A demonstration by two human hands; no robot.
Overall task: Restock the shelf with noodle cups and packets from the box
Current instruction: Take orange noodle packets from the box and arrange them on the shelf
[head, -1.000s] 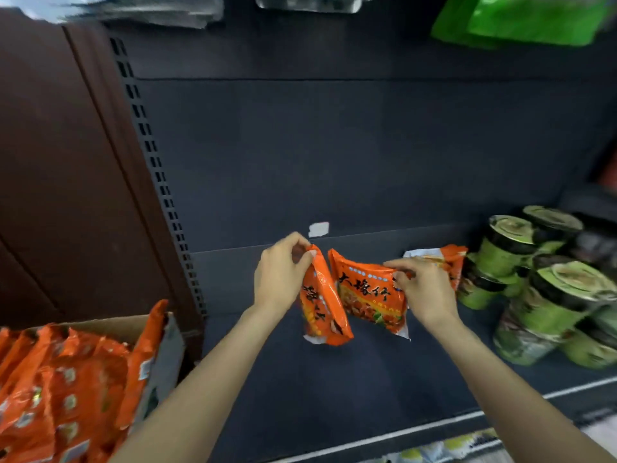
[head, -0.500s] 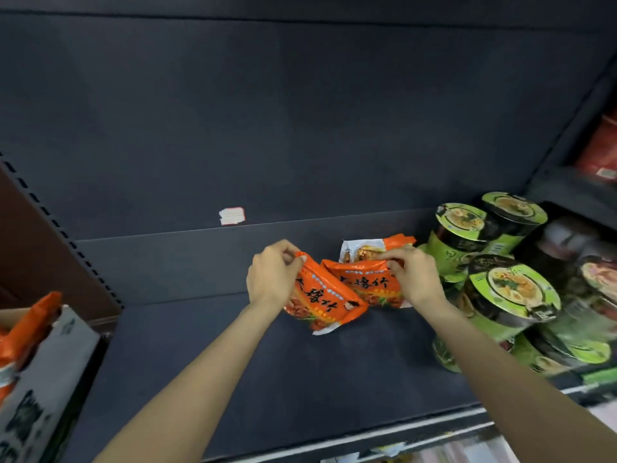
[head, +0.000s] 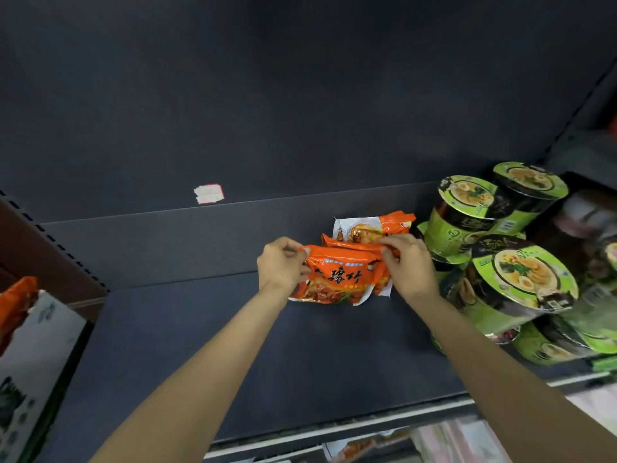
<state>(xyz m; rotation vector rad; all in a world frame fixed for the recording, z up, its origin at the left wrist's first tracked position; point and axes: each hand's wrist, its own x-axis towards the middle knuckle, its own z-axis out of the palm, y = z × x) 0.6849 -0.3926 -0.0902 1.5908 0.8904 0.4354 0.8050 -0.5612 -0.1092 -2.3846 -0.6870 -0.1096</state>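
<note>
Cups (green, stacked) crowd right hand, perhaps touching packets.

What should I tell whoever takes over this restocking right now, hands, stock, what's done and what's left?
Left hand pinches the left top edge of the front packet; right hand pinches the right edge of the packets.
Three orange packets stand in a row on the shelf, with the back packet against the rear wall, beside the green cups stacked at right.
Done: cups stacked, first packets placed.
Left: let go, then fetch more packets from the box at far left, which still shows orange stock; most of the shelf to the left is unfilled.
</note>
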